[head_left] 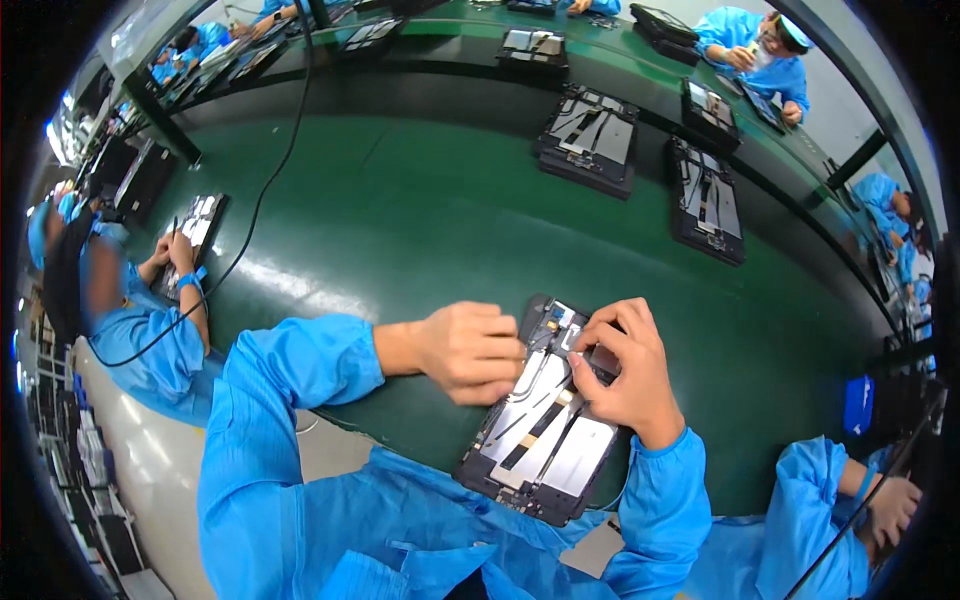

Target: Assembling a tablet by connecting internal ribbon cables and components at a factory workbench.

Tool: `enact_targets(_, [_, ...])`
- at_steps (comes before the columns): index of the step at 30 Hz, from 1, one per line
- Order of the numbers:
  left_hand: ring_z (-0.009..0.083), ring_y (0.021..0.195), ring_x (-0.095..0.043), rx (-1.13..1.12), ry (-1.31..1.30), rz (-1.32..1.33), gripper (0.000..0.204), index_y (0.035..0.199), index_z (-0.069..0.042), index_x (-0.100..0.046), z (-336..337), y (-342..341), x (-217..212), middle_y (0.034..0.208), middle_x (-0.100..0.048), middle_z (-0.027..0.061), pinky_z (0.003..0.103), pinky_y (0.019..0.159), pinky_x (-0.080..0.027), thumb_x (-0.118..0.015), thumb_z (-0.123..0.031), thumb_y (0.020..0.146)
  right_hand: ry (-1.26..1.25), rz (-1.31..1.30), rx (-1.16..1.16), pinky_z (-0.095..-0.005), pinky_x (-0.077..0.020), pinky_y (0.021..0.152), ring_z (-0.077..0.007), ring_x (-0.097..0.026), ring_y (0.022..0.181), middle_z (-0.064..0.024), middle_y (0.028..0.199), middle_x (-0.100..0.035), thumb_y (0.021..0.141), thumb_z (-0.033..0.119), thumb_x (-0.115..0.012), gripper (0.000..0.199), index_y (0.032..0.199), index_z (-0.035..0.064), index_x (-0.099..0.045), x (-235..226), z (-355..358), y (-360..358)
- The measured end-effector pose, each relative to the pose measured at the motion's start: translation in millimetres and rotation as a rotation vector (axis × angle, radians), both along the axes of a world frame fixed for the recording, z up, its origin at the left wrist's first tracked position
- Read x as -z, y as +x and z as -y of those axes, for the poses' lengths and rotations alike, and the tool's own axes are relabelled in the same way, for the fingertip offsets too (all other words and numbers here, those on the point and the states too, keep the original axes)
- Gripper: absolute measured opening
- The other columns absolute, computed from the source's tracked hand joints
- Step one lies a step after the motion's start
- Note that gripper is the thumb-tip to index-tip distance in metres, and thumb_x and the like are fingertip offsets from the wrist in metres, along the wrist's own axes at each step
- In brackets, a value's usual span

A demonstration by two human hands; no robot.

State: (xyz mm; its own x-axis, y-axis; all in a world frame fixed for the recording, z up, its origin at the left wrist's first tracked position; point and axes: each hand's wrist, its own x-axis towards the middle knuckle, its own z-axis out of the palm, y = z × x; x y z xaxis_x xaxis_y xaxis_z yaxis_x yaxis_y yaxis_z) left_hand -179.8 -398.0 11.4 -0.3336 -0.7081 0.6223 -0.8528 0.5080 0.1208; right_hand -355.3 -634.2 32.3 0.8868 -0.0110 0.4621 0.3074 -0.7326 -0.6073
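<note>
An opened tablet [575,452] lies at a slant near the table's front edge, with its silver battery panels, dark ribbon cables and small boards showing. My left hand [470,352] is closed, fingers curled, beside the upper left edge of the tablet; whatever its fingertips hold, if anything, is hidden. Over the upper right part of the tablet, my right hand [632,372] bends its thumb and index finger together close to the silver and black parts. What lies between those fingertips is too small to make out.
On the green table [400,210], a stack of opened tablets [590,135] and another tablet unit [706,200] stand at the far right. A black cable [262,190] hangs across the left. Co-workers in blue sit on both sides; the left one handles a similar tablet [203,225].
</note>
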Motion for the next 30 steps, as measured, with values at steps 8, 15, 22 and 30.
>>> enact_targets(8, [0.0294,0.087,-0.075,-0.074,-0.052,-0.021,0.025,0.102,0.000,-0.081,14,3,0,0.098,-0.078,0.0114,0.040,0.068,-0.056,-0.069,-0.021,0.094,-0.044,-0.073,0.142,-0.0442,-0.0467,0.084,-0.0306,-0.057,0.095,-0.0092,0.096,-0.059,0.089,0.009,-0.080,0.016,0.105,0.0077,-0.078,3,-5,-6])
enact_targets(15, [0.0313,0.093,-0.075,-0.066,-0.019,-0.090,0.026,0.102,-0.001,-0.081,19,3,3,0.099,-0.077,0.0117,0.043,0.074,-0.058,-0.066,-0.022,0.096,-0.031,-0.084,0.146,-0.0452,-0.0477,0.089,-0.0331,-0.058,0.102,-0.0118,0.107,-0.060,0.088,0.005,-0.079,0.014,0.101,0.0060,-0.075,5,0,-10])
enact_targets(22, [0.0321,0.096,-0.075,0.019,0.030,-0.196,0.027,0.102,-0.001,-0.082,16,13,5,0.101,-0.078,0.0115,0.045,0.077,-0.059,-0.070,-0.024,0.094,-0.101,-0.159,0.117,-0.0481,-0.0475,0.096,-0.0387,-0.056,0.110,-0.0153,0.113,-0.059,0.084,0.000,-0.079,0.016,0.095,0.0020,-0.068,-5,-4,-8])
enact_targets(30, [0.0316,0.095,-0.075,0.086,0.051,-0.151,0.040,0.112,0.001,-0.083,9,27,-2,0.107,-0.079,0.0129,0.044,0.078,-0.059,-0.077,-0.035,0.094,-0.122,-0.063,0.141,-0.0466,-0.0465,0.091,-0.0353,-0.060,0.101,-0.0107,0.100,-0.066,0.087,-0.001,-0.077,0.013,0.095,0.0035,-0.067,-4,-10,2])
